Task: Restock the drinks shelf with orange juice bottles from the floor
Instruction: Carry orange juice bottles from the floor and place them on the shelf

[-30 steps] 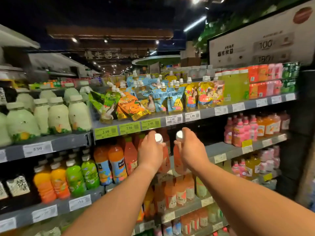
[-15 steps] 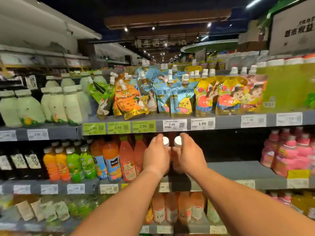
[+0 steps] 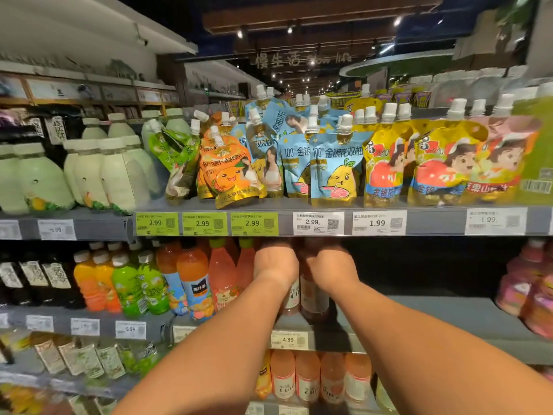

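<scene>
Under the row of price tags (image 3: 206, 224), on the middle shelf (image 3: 434, 313), I now have both hands pushed into the bay. Half a second ago the two bottles hung in front of the shelf edge with their white caps showing above my knuckles; now the caps are lost in the shadow beneath the upper shelf and the bases sit on, or just above, the grey board. My left hand (image 3: 276, 263) is curled round the neck of the left bottle (image 3: 291, 298), my right hand (image 3: 332, 266) round the neck of the right bottle (image 3: 314, 298); the two stand touching, upright, just beside the pink-orange bottles (image 3: 223, 274) already stocked. I judge the placing nearly done: what remains is to let go and draw back.

To the right of my hands the board runs bare and dark, so there is room for more. Spouted juice pouches (image 3: 335, 163) crowd the shelf above, more orange bottles (image 3: 308, 375) fill the one below, and the dim store aisle stretches behind.
</scene>
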Demonstrator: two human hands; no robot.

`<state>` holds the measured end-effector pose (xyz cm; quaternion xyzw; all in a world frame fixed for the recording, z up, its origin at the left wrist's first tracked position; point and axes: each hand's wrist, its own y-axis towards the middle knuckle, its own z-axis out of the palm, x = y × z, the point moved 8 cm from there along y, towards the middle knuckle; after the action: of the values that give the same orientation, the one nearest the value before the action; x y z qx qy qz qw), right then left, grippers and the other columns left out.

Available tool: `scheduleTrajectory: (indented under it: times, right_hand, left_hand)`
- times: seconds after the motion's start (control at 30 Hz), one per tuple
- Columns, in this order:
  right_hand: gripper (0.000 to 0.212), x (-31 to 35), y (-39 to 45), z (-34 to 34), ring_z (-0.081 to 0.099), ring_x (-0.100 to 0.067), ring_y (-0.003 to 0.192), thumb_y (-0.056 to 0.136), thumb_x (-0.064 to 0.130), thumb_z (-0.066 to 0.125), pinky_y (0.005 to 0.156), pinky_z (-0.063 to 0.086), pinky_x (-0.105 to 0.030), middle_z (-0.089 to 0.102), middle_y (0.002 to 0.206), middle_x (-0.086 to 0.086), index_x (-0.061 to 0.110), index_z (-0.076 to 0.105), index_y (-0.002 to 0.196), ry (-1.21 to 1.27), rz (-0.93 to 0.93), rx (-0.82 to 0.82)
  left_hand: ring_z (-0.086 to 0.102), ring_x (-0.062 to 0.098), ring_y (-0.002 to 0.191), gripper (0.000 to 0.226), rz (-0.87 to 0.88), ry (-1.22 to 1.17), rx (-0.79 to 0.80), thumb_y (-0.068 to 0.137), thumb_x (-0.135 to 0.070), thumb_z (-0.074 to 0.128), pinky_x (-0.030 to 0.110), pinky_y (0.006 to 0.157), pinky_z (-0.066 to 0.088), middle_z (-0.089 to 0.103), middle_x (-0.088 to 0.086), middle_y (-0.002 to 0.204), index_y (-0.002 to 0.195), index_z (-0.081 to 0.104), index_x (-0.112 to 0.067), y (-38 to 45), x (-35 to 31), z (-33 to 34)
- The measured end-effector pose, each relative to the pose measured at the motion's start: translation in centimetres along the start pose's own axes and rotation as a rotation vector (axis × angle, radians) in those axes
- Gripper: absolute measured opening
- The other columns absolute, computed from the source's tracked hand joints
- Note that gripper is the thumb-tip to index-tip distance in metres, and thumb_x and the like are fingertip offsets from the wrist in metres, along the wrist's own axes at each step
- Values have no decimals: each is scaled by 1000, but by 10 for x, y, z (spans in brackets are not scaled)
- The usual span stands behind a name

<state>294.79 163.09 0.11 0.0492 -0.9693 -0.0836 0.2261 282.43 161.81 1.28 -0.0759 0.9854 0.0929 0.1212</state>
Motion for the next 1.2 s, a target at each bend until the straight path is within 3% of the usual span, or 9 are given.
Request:
scheduleTrajectory:
  times: [0.1, 0.2, 0.37, 0.53, 0.7, 0.9, 1.03, 1.1, 1.2]
  right_hand:
    - [51, -16, -5, 20, 64, -32, 95, 85, 56, 58, 77, 50, -32, 70, 99, -14, 7, 71, 94, 57, 73, 10]
    - [63, -40, -17, 49, 63, -34, 99, 72, 57, 71, 78, 51, -34, 62, 108, -14, 6, 58, 108, 265, 215, 42]
    - [50, -44, -16, 66, 60, -32, 105, 80, 35, 74, 88, 51, -38, 62, 114, -14, 5, 49, 112, 318, 222, 13]
    - [35, -42, -5, 68, 65, -31, 94, 85, 35, 69, 78, 52, -34, 70, 101, -14, 3, 66, 99, 242, 206, 54]
    - [37, -38, 10, 70, 62, -30, 104, 94, 36, 55, 87, 49, -32, 69, 110, -14, 4, 71, 105, 60, 142, 136]
    - [30, -39, 16, 73, 60, -29, 110, 96, 34, 53, 93, 48, -33, 66, 116, -14, 8, 66, 100, 4, 103, 183]
    - [26, -46, -3, 73, 61, -35, 101, 92, 22, 54, 82, 49, -33, 63, 112, -20, 1, 63, 104, 120, 187, 65]
    - [20, -42, -22, 60, 57, -37, 102, 92, 14, 46, 89, 49, -42, 56, 114, -19, 5, 53, 109, 155, 185, -74]
    - [11, -20, -53, 43, 60, -30, 89, 89, 22, 51, 78, 52, -44, 59, 99, -9, 16, 46, 96, 5, 57, -169]
  left_hand:
    - [65, 29, 106, 23, 9, 37, 14, 91, -13, 53, 31, 86, 50, 70, 12, 110, 104, 70, -5, -4, 0, 15]
    - [64, 27, 107, 22, -41, -8, -48, 88, -8, 56, 31, 92, 48, 68, 14, 110, 105, 68, -4, -9, 3, 34]
    - [54, 25, 112, 28, -51, -24, -173, 90, -12, 57, 28, 100, 39, 59, 13, 118, 117, 56, -5, -10, 7, 52]
    - [66, 27, 100, 19, -44, -15, -67, 85, -14, 63, 31, 88, 50, 69, 15, 104, 100, 70, -4, 4, 5, 64]
    - [65, 28, 97, 21, -49, -86, -19, 81, -16, 54, 29, 77, 47, 68, 10, 108, 97, 63, -6, 20, 8, 74]
    - [58, 30, 111, 34, -35, -77, 25, 85, -16, 53, 32, 92, 46, 60, 10, 112, 116, 65, -9, 31, 5, 80]
    - [61, 31, 110, 28, -14, -85, 20, 87, -16, 56, 32, 94, 45, 66, 15, 114, 109, 65, -2, 7, -4, 75]
    - [51, 31, 119, 33, -4, -157, -60, 87, -15, 58, 34, 102, 40, 57, 17, 123, 118, 57, -3, -12, -7, 64]
    - [38, 31, 129, 54, 38, -291, -115, 88, -15, 58, 37, 109, 35, 42, 15, 136, 137, 37, -4, -47, 0, 40]
